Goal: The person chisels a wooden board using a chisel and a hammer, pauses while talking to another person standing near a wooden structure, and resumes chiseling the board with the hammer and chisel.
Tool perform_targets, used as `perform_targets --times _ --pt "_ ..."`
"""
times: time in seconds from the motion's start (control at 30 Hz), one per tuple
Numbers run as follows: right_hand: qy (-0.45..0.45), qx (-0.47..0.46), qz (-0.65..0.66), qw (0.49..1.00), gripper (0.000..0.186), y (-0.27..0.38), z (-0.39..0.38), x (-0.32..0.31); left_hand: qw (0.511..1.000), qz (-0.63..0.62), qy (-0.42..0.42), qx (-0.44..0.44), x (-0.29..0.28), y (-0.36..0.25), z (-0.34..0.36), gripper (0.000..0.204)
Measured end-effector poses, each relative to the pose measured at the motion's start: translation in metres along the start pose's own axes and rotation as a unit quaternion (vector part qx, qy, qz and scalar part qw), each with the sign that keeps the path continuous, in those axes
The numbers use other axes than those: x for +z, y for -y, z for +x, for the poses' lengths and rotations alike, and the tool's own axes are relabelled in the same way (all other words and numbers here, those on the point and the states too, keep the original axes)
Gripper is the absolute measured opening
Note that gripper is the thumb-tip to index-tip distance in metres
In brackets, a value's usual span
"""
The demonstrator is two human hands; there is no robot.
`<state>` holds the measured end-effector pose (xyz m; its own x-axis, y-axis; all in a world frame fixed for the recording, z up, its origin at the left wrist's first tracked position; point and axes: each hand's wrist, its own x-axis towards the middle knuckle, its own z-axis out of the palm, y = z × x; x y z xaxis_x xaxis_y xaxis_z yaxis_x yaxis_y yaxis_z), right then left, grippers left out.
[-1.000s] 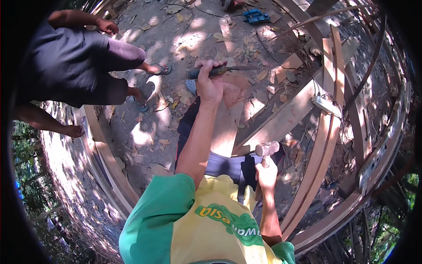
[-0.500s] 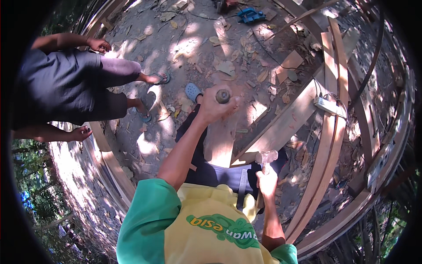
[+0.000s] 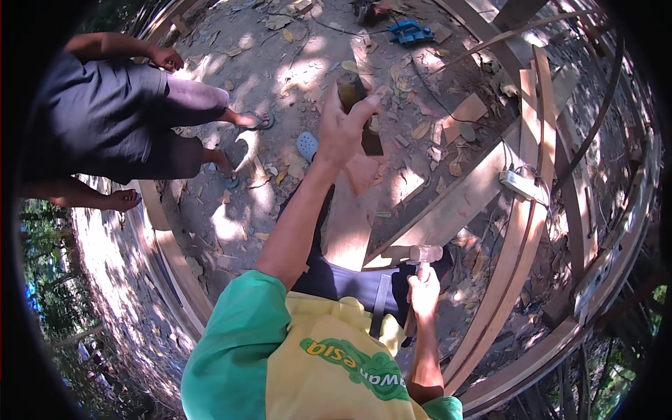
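Observation:
My left hand (image 3: 341,133) is closed around the handle of a chisel (image 3: 351,91), held out in front of me. The handle's end tips away from me, and a flat dark blade shows below my fingers. Under it a wooden board (image 3: 348,220) runs out from between my legs; I cannot tell whether the blade touches it. Close to my right thigh, my right hand (image 3: 424,292) grips a hammer (image 3: 425,253) high on its handle, just under the blocky metal head. The lower handle is partly hidden by my hand and forearm.
Another person (image 3: 105,126) in dark shorts stands at the left. A wide plank (image 3: 448,203) slants off to the right, near long timber strips (image 3: 514,280) bearing a white power strip (image 3: 523,185). A blue power tool (image 3: 411,31) with a cord lies on the leaf-strewn ground.
The chisel has tilted from nearly end-on, so its side and blade now show. My left hand has turned and moved slightly away from me. The hammer has barely moved.

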<state>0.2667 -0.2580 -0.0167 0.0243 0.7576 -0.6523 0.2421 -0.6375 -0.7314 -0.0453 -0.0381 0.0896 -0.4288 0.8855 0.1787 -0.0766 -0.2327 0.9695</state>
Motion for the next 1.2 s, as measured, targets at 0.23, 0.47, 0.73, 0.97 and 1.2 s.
perform_targets --times 0.23,0.47,0.73,0.97,1.2 --pt "0.099 -0.011 0.035 0.994 0.016 0.021 0.01 0.002 0.991 -0.07 -0.029 -0.108 -0.038 0.08 0.0 0.028" --pt "-0.044 -0.163 -0.047 0.985 0.019 0.242 0.016 0.002 0.987 -0.073 -0.09 -0.114 -0.041 0.098 0.008 0.029" --pt "-0.048 -0.521 0.159 0.837 0.02 0.35 -0.005 0.073 0.988 -0.03 -0.074 -0.129 -0.033 0.058 -0.064 0.026" --pt "-0.03 -0.458 0.028 0.888 0.019 0.311 -0.048 0.082 0.991 0.091 0.0 0.1 -0.006 0.05 -0.116 0.035" --pt "-0.029 -0.537 -0.043 0.842 0.021 0.323 -0.083 0.069 0.994 0.045 -0.04 0.092 -0.014 0.055 -0.12 0.034"
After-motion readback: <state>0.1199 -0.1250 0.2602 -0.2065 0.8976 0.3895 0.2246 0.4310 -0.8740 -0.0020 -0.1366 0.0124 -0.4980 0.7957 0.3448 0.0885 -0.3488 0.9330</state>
